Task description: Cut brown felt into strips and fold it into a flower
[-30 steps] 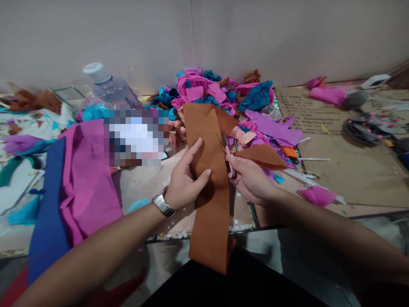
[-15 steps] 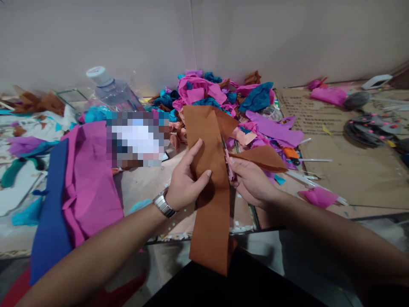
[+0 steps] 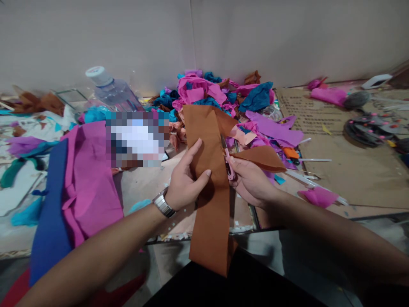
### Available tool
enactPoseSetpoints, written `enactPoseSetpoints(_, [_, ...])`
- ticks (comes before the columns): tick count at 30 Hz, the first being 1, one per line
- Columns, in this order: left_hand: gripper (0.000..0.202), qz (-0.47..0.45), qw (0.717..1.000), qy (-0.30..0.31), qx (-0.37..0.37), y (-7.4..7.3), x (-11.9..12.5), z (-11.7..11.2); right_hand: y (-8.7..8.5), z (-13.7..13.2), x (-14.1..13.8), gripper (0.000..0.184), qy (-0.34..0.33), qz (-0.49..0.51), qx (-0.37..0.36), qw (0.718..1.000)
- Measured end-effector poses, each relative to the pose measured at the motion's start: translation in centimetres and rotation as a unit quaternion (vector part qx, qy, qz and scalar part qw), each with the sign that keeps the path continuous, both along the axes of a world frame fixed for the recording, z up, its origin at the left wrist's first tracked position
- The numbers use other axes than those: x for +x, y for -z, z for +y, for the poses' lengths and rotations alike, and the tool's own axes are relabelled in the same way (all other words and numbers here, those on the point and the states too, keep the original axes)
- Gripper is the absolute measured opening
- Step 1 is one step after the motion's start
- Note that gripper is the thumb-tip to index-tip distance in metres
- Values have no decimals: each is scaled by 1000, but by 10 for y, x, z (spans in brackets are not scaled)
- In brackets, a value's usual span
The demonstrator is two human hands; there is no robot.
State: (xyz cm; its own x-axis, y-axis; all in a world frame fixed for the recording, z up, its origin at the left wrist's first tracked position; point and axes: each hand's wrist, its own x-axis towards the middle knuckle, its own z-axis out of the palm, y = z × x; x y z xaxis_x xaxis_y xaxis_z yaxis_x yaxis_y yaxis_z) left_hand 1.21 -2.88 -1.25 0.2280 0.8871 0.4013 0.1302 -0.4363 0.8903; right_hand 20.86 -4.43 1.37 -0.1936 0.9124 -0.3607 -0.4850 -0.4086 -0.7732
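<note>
A long folded strip of brown crepe paper [image 3: 209, 221] runs from the heap of scraps down past the table's front edge. My left hand [image 3: 187, 179] grips it from the left, thumb and forefinger lying on top, the other fingers hidden beneath. My right hand [image 3: 249, 177] is closed on small pink-handled scissors [image 3: 230, 168], whose blades lie against the strip's right edge and point away from me. A partly cut brown flap [image 3: 262, 157] bends out to the right over that hand. Another brown piece [image 3: 228, 123] spreads out behind the blades.
Pink crepe paper [image 3: 94, 179] and a blue sheet [image 3: 53, 213] hang over the table edge at left. Behind stands a clear bottle [image 3: 116, 91] with a white cap. Crumpled scraps [image 3: 194, 87] lie against the wall. Cardboard [image 3: 345, 170] on the right bears a dark pincushion-like dish [image 3: 367, 130].
The scissors have turned slightly in my right hand, and more of the pink handle loop shows. My left hand and the brown strip have barely moved.
</note>
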Motion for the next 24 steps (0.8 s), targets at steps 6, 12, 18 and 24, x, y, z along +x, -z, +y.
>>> enactPoseSetpoints(6, [76, -7, 1000, 4, -6, 1, 0, 0, -1, 0, 1, 39, 2, 6, -11, 1000])
enactPoseSetpoints(12, [76, -14, 1000, 5, -8, 0, 0, 0, -2, 0, 0, 41, -3, 18, -10, 1000])
enactPoseSetpoints(18, [75, -21, 1000, 12, -13, 2, 0, 1, -2, -1, 0, 38, 1, 21, -7, 1000])
enactPoseSetpoints(24, [75, -16, 1000, 9, -16, 1, 1, 1, -1, -1, 0, 33, -7, 10, 7, 1000])
